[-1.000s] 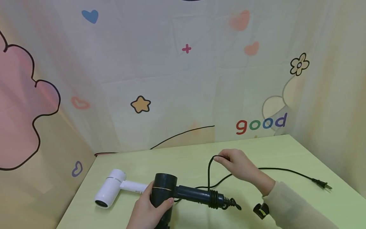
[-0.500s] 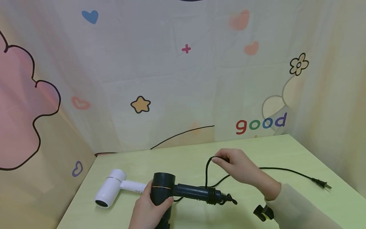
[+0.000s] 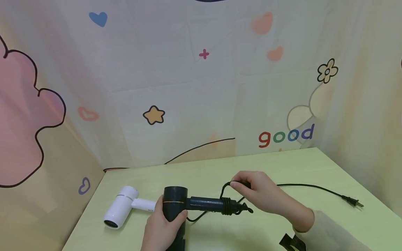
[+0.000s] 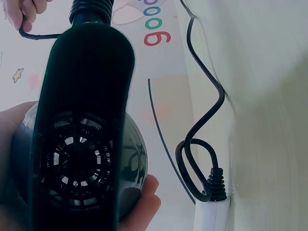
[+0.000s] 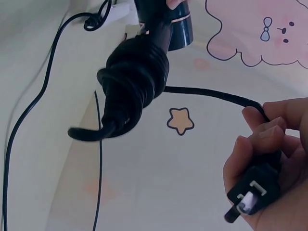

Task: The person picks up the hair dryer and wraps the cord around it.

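My left hand (image 3: 164,226) grips the black hair dryer (image 3: 204,204) round its body, thumb on the near side. The dryer's handle points right in the head view. Black cord loops (image 3: 226,206) are wound round the handle near its end, and a curled bit of cord sticks out past them. From the loops a short free length of cord (image 5: 207,92) runs to my right hand (image 3: 259,188), which pinches it with thumb and fingers. In the right wrist view that hand also holds the cord's black plug (image 5: 255,190) in its curled fingers, prongs outward.
A white hair dryer (image 3: 120,207) lies on the pale green table (image 3: 150,181) at the left, its handle end behind the black one. Its black cord (image 3: 309,184) trails right to a plug (image 3: 353,201). A printed curtain (image 3: 188,87) hangs behind the table.
The black hair dryer has come up and left a little, with its handle nearer level. My right hand has dropped slightly, and the free cord between it and the loops looks shorter.
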Available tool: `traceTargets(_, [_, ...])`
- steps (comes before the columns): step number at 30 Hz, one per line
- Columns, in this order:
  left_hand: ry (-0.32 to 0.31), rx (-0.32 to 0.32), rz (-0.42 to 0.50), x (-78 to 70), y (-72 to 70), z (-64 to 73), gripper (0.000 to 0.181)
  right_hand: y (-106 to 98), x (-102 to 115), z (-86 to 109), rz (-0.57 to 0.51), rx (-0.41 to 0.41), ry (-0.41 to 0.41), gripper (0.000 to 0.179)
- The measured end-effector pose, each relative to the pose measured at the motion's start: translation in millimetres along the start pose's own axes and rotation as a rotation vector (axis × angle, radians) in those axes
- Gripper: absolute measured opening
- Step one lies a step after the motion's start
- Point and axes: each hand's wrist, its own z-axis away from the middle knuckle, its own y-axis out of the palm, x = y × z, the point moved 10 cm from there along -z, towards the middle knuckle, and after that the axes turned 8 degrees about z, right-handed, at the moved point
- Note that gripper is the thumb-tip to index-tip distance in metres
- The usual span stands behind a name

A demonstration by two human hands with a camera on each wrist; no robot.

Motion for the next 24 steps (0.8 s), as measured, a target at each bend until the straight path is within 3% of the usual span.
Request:
traceTargets(15, [-0.031, -0.007, 0.008, 1.4, -2.2, -4.4, 0.093, 15, 8, 13.3, -0.085, 0.081, 0.018, 0.02])
traceTargets(24, [-0.048, -0.007, 0.028, 3.0, -2.8, -6.9, 0.098, 21, 13, 19.7, -0.091, 0.071, -0.025, 0.016])
